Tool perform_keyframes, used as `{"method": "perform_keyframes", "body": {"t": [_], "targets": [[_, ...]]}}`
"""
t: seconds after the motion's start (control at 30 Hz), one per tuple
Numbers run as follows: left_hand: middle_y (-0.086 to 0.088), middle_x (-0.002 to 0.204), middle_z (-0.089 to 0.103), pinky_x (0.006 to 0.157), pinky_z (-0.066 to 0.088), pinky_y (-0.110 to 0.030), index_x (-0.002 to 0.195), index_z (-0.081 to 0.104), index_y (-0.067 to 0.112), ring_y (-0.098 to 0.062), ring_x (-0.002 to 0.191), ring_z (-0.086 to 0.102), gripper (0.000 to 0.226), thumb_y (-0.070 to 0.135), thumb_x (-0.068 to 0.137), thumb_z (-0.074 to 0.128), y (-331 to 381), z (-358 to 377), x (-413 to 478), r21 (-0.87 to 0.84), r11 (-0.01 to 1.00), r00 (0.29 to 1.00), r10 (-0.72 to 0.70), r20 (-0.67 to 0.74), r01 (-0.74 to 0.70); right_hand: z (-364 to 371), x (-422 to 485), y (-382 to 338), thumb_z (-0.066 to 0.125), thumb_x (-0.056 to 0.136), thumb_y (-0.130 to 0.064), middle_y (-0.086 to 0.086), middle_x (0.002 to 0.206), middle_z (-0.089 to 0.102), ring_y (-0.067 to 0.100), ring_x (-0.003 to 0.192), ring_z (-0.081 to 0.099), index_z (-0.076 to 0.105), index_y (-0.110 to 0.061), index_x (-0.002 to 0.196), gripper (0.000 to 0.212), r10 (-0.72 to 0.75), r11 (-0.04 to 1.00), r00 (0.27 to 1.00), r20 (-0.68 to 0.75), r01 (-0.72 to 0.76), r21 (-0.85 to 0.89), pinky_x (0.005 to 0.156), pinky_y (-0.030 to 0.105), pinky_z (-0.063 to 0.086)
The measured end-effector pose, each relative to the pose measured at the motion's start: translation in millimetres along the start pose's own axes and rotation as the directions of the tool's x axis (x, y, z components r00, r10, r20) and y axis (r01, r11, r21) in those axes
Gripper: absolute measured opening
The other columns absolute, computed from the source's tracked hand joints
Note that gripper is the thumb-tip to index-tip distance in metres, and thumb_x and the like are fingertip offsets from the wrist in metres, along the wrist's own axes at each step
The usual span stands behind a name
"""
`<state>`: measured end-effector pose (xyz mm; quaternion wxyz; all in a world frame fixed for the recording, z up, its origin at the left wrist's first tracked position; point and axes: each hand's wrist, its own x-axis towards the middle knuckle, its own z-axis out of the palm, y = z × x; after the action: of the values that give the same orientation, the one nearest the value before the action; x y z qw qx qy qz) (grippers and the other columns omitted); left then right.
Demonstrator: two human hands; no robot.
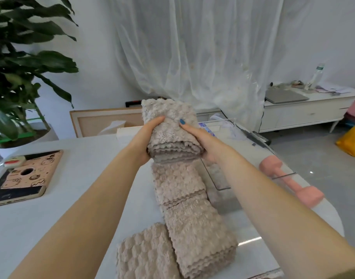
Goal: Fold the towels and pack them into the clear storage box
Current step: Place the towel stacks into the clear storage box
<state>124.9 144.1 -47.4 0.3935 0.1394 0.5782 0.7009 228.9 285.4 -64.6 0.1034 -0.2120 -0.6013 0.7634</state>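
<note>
Frame centre: left hand [150,135] and right hand [198,139] clasp plush, bumpy beige folded towel [168,117]. More towels [192,218] below on white surface [82,158]. At right, clear storage box [223,187], forearm overlapping; pink dumbbell [289,182] beside.

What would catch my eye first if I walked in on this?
The left hand and right hand grip a folded beige towel, held up in the middle over the white table. Below it lie more folded towels, with a clear storage box and a pink dumbbell to their right.
</note>
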Motion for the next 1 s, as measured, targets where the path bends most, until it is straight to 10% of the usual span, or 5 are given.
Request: {"method": "perform_keyframes", "body": {"t": [0.13, 0.37, 0.53, 0.77, 1.0], "targets": [[-0.005, 0.129, 0.056, 0.089, 0.055, -0.043, 0.140, 0.030, 0.015, -0.025, 0.106, 0.064, 0.103, 0.055, 0.061, 0.082, -8, 71, 48, 0.108, 0.993, 0.995, 0.050, -0.092, -0.040, -78, 7, -15, 0.071, 0.084, -0.021, 0.006, 0.100, 0.073, 0.021, 0.083, 0.072, 0.049, -0.010, 0.133, 0.055, -0.079, 0.997, 0.977, -0.198, 0.081, -0.001, 0.065, 0.029, 0.056], [-0.008, 0.124, 0.044, 0.080, 0.048, -0.035, 0.138, 0.014, 0.021, -0.024, 0.095, 0.055, 0.059, 0.022, 0.096, 0.055, -51, 128, 116, 0.517, 0.822, 0.963, 0.271, 0.016, -0.240, -167, 52, 0, 0.073, 0.083, -0.028, 0.009, 0.119, 0.052, 0.022, 0.098, 0.057, 0.022, -0.014, 0.129, 0.070, -0.016, 0.959, 0.907, -0.421, -0.106, -0.262, 0.092, 0.044, 0.051], [-0.028, 0.148, 0.015, 0.073, 0.039, -0.033, 0.151, 0.003, 0.035, -0.024, 0.081, 0.045, 0.075, 0.005, 0.095, 0.044, -72, 131, 141, 0.899, 0.363, 0.941, 0.310, 0.133, -0.247, -168, 85, 18, 0.069, 0.085, -0.036, 0.008, 0.125, 0.052, 0.023, 0.107, 0.053, 0.032, -0.010, 0.130, 0.064, -0.090, 0.901, 0.927, -0.363, -0.079, -0.426, 0.088, 0.037, 0.047], [-0.014, 0.155, 0.000, 0.108, 0.032, -0.045, 0.144, 0.010, 0.011, -0.037, 0.142, 0.011, 0.075, 0.024, 0.088, 0.058, -87, 138, 129, 0.862, -0.507, 0.903, 0.378, 0.205, 0.016, -170, 94, 48, 0.067, 0.086, -0.036, 0.009, 0.139, 0.046, 0.026, 0.119, 0.048, 0.033, -0.008, 0.142, 0.071, 0.012, 0.786, 0.965, -0.262, -0.171, -0.594, 0.098, 0.037, 0.042], [-0.012, 0.153, 0.024, 0.117, 0.006, -0.055, 0.149, 0.017, 0.008, -0.028, 0.142, 0.022, 0.076, 0.040, 0.088, 0.049, -87, 125, 148, 0.743, -0.662, 0.977, 0.080, 0.198, -0.096, -172, 95, 52, 0.071, 0.084, -0.034, 0.004, 0.115, 0.060, 0.016, 0.093, 0.057, 0.048, -0.013, 0.124, 0.051, 0.034, 0.809, 0.962, -0.271, -0.186, -0.558, 0.076, 0.027, 0.046]]}}
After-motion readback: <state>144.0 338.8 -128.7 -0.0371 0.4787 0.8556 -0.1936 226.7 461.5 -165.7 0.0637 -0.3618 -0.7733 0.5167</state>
